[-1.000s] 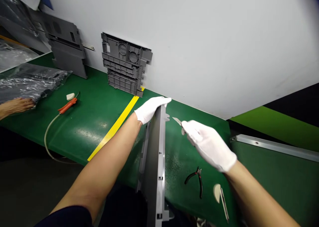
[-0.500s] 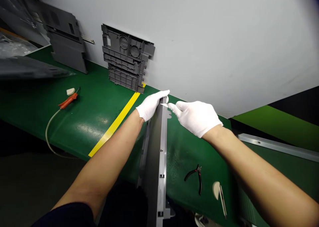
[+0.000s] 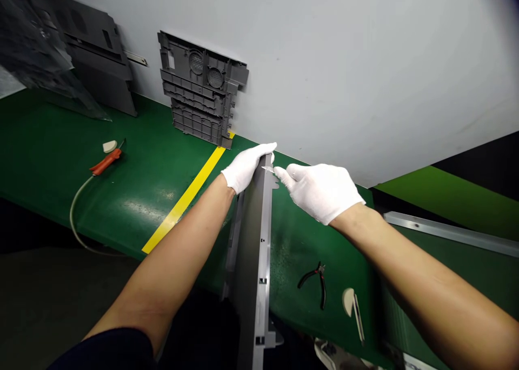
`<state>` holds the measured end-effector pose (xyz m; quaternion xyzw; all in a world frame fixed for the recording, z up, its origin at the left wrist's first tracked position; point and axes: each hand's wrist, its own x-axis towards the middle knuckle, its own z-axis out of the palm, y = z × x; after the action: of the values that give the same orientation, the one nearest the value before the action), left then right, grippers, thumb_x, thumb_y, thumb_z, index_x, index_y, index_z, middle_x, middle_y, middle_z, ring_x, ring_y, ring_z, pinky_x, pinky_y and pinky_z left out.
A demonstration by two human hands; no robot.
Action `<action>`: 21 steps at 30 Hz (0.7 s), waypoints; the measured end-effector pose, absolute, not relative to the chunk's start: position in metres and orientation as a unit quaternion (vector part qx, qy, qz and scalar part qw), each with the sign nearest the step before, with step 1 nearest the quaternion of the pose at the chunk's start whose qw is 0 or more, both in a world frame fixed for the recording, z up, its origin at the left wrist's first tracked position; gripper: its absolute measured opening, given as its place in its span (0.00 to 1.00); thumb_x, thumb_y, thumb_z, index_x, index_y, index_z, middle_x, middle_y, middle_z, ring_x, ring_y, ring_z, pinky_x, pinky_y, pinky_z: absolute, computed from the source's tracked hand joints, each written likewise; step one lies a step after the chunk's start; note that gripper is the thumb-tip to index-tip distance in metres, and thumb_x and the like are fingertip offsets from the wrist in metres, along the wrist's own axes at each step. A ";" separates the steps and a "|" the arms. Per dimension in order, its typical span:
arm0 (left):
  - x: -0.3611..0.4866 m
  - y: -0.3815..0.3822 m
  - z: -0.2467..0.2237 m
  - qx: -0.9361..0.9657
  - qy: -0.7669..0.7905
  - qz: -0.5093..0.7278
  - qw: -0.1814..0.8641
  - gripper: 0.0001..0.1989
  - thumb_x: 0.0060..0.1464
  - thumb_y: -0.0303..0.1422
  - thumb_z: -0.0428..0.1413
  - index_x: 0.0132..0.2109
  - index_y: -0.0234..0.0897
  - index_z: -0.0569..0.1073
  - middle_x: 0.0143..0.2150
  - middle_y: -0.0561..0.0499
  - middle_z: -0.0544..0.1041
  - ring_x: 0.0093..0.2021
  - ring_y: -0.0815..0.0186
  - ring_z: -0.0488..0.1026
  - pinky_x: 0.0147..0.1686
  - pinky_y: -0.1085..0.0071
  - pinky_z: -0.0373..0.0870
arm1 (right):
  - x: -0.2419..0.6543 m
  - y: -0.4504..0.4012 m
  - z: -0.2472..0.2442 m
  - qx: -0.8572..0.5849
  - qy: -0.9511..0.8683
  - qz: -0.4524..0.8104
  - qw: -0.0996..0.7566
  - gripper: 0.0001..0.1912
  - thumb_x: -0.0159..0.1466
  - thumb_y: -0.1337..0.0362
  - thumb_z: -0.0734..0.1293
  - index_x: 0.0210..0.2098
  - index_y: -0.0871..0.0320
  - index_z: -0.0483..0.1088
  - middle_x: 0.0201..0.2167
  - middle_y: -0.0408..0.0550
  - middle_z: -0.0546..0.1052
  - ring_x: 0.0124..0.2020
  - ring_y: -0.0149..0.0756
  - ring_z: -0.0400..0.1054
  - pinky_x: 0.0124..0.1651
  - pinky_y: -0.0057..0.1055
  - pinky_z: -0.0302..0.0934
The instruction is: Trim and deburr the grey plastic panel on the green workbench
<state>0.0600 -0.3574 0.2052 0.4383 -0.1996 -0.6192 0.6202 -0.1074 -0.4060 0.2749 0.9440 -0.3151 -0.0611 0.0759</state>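
Panel [image 3: 265, 224], grey and thin, stands on edge at the bench [image 3: 138, 186]. The gloved left hand [image 3: 247, 169] curls around its far corner; the gloved right hand [image 3: 322, 191] is closed on a knife [image 3: 267, 169], blade at the panel's edge. Shallow, light strokes angled away from the left fingers seem wisest. Pliers [image 3: 317, 279] lie nearby, right.

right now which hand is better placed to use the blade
Probably the right hand: it holds the blade, tip at the far end of the panel, while the left hand holds that end.
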 end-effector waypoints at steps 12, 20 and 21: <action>0.059 -0.360 0.205 0.437 -0.192 -0.620 0.622 0.21 0.53 0.48 0.67 0.28 0.38 0.68 0.23 0.55 0.64 0.22 0.68 0.66 0.28 0.62 0.70 | -0.112 -0.407 0.268 0.947 -0.312 -0.035 0.070 0.39 0.72 0.37 0.43 0.35 0.55 0.74 0.20 0.48 0.72 0.22 0.38 0.63 0.28 0.33 0.44; 0.066 -0.358 0.200 0.459 -0.216 -0.568 0.648 0.22 0.54 0.47 0.65 0.25 0.37 0.68 0.24 0.53 0.66 0.23 0.70 0.61 0.27 0.68 0.65 | -0.136 -0.389 0.268 0.961 -0.256 0.052 -0.089 0.31 0.73 0.40 0.52 0.29 0.54 0.71 0.21 0.42 0.66 0.19 0.31 0.50 0.25 0.34 0.40; 0.065 -0.358 0.198 0.463 -0.219 -0.565 0.647 0.22 0.54 0.48 0.65 0.26 0.37 0.69 0.23 0.53 0.66 0.24 0.69 0.62 0.28 0.67 0.67 | -0.140 -0.390 0.270 0.941 -0.283 0.092 -0.162 0.30 0.73 0.40 0.55 0.29 0.54 0.71 0.21 0.42 0.65 0.20 0.31 0.51 0.25 0.33 0.42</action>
<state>0.0653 -0.3575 0.1982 0.4628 -0.2192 -0.5650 0.6470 -0.1402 -0.3901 0.2699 0.9409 -0.2829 0.0918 -0.1618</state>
